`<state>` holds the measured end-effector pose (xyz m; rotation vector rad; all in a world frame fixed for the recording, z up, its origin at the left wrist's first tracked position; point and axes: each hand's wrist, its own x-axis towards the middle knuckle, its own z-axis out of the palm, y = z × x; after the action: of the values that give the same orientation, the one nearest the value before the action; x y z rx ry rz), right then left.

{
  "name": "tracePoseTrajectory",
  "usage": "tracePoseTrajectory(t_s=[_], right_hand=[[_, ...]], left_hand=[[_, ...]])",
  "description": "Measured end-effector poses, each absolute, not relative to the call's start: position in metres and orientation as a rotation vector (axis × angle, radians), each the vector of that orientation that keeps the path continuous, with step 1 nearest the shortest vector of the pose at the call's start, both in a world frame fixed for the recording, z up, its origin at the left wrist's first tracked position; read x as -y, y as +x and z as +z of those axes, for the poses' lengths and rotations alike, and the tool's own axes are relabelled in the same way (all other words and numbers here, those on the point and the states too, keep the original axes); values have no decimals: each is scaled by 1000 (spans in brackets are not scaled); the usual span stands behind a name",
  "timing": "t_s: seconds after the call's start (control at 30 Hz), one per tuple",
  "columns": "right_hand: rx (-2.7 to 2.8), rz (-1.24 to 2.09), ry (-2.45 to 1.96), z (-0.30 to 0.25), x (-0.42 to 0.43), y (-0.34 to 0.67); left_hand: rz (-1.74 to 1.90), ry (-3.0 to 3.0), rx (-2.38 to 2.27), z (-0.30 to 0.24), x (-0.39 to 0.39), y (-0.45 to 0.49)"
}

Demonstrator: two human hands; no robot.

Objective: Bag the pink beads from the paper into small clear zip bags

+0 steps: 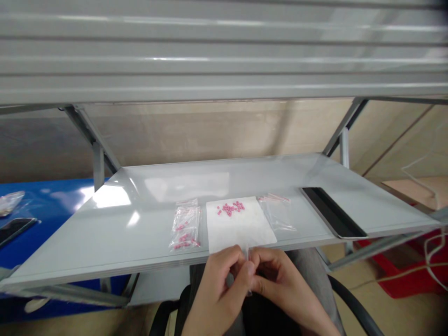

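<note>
My left hand (220,284) and my right hand (280,280) meet just below the front edge of a grey table (140,233). Both pinch a small clear plastic bag (247,266) between their fingertips. On the table right above them lies a white sheet (241,228) with several small pink beads (231,208) at its far end. Left of the sheet lie filled clear bags with pink beads (185,228). Right of it lie empty clear bags (278,212).
A dark tablet-like slab (332,212) lies at the right of the table. A blue surface (42,205) with a dark device and a bag is at the left. Red crates (402,275) and white cables are on the floor at right. A metal shelf (224,51) hangs overhead.
</note>
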<state>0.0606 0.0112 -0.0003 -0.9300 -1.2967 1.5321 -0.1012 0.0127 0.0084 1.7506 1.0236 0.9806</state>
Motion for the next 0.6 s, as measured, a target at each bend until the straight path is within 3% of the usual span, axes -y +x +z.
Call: tracePoseTrajectory(t_s=[0.23,0.47,0.6], right_hand=[[1337,1605,-825,6,-8,61],[1611,996,-1095,9,1,55],[1697,916,-1115,14,3,51]], left_hand=[[941,1776,-958,16,-11,-111],[1015,1965,-1139,18,-4,-106],[987,2046,-1186,19,-1,-104]])
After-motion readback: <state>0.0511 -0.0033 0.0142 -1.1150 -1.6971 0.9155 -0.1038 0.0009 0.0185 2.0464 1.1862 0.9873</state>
